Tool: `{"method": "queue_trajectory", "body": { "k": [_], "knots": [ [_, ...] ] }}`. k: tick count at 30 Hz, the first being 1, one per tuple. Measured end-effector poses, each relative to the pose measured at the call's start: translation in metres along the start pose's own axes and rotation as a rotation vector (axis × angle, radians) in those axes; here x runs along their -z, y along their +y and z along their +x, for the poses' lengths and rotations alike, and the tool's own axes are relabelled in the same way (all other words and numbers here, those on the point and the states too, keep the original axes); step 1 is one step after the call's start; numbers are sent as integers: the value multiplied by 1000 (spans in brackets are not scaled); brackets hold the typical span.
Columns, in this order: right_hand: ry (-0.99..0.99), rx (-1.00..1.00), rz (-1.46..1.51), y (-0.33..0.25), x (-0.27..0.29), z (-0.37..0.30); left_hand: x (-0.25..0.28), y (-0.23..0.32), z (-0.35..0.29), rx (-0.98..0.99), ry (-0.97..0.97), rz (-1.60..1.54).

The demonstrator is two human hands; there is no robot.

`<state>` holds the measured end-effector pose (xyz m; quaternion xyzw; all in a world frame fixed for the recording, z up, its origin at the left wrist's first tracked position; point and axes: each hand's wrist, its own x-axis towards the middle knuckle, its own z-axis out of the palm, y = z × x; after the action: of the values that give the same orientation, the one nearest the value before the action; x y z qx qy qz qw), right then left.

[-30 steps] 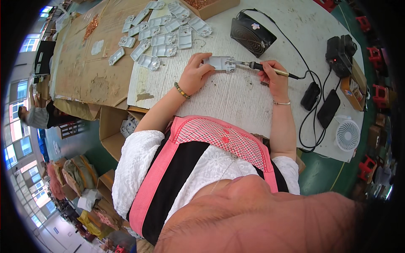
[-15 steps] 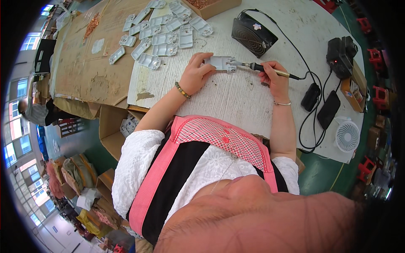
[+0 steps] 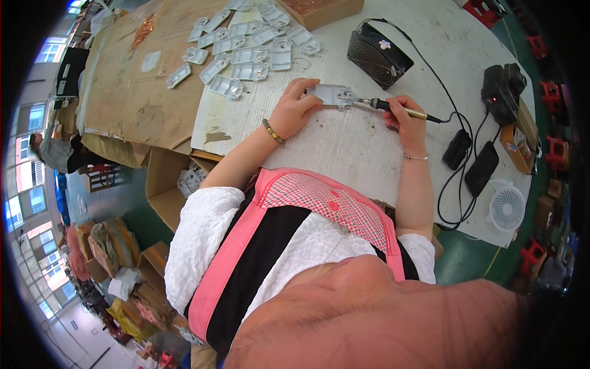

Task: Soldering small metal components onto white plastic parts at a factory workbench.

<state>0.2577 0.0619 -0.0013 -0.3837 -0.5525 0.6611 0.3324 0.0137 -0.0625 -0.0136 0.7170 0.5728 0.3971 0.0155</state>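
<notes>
My left hand (image 3: 295, 109) is closed on the left end of a white plastic casing (image 3: 330, 94), which rests on the white table. In my right hand (image 3: 405, 123) is a soldering iron (image 3: 415, 114) with a black and gold handle, gripped like a pen. Its tip points left and meets the right end of the casing, where small metal parts show; whether it touches them is too small to tell. Many similar white casings (image 3: 249, 55) lie in a loose group beyond my left hand, on the table and the cardboard.
A black fan unit (image 3: 380, 55) stands beyond the iron. To the right are a black power unit (image 3: 501, 92), a phone (image 3: 482, 169), cables and a small white fan (image 3: 507, 208). Brown cardboard (image 3: 135, 92) covers the table's left side. An open box (image 3: 326, 13) sits at the far edge.
The whole view has shifted slightly, so the table things appear a little right and lower. Both hands keep their hold on the casing and the soldering iron.
</notes>
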Motion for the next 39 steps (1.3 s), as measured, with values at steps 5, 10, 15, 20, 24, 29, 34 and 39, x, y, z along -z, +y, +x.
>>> {"method": "queue_trajectory", "body": {
  "k": [5, 10, 15, 20, 24, 29, 34, 39],
  "knots": [
    [46, -60, -46, -6, -3, -4, -3, -2, -5, 68, -11, -59],
    [91, 7, 55, -4, -8, -4, 0, -2, -7, 8, 39, -54],
    [79, 98, 227, 9, 0, 5, 6, 3, -7, -6, -39, -123],
    [72, 128, 268, 16, 5, 8, 20, 11, -12, -62, -172, -162],
    [64, 111, 291, 15, 5, 7, 27, 7, -8, -12, -182, -133],
    [68, 135, 309, 16, 4, 7, 26, -23, 1, 270, 52, 257],
    [66, 115, 304, 16, 4, 7, 26, -36, -4, 276, 19, 416],
    [50, 119, 315, 18, 5, 7, 24, -25, -8, 259, -35, 286]
  ]
}}
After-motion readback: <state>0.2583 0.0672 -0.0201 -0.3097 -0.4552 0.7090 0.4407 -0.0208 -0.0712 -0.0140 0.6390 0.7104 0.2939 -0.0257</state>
